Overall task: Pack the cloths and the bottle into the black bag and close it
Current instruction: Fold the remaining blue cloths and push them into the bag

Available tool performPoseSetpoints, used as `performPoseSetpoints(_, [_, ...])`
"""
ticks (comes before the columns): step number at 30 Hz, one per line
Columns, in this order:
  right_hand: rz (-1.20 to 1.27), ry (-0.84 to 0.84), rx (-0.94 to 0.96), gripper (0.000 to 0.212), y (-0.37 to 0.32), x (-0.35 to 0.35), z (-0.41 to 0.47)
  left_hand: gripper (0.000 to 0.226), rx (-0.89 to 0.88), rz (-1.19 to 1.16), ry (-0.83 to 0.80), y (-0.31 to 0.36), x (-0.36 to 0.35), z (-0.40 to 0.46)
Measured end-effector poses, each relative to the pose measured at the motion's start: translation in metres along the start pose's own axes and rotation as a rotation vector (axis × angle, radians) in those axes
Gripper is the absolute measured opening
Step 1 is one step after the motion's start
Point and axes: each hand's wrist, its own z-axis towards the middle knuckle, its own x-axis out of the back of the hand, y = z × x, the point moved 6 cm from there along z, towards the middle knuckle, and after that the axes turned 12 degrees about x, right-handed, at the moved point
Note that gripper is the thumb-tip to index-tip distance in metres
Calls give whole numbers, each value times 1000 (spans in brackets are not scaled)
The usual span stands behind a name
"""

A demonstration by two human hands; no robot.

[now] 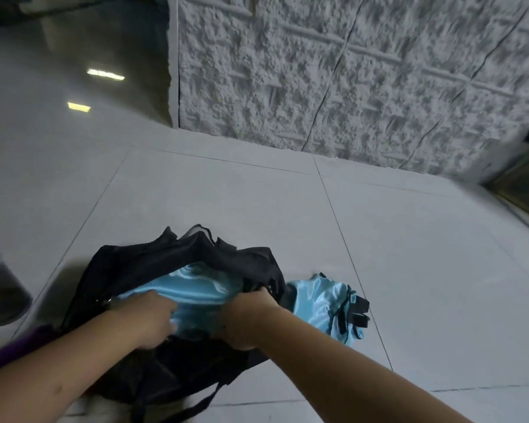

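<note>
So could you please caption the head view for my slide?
Both hands, left and right, tuck shiny light-blue cloth into black fabric bag.

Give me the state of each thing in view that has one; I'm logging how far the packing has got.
Black fabric bag: open, lying on the floor, not yet closed.
Shiny light blue cloth in the bag: partly inside the opening.
Second light blue cloth with black straps: still outside, on the floor at the bag's right.
Dark container with pale lid: upright, left of the bag, unpacked.
Left hand: pressing on the cloth.
Right hand: gripping the bag's edge.
</note>
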Motion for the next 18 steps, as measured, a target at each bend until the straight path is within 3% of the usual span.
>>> performPoseSetpoints(6, [248, 773, 157, 21, 32, -4, -52, 19, -226, -224, 486, 71, 32, -34])
performPoseSetpoints(9, [402, 961, -83, 21, 80, -38, -87, 18, -369, -426, 552, 113, 45, -70])
performPoseSetpoints(11, [551, 943, -373, 23, 124, -80, -105, 20, -492, -560, 460, 148, 43, -91])
performPoseSetpoints(14, [832, 633, -766, 8, 171, -160, -123, 17, -516, -770, 175, 206, 21, -95])
performPoseSetpoints(18, [1099, 539, -949, 22, 186, -246, -127, 27, -353, -599, -7, 262, -37, -48])
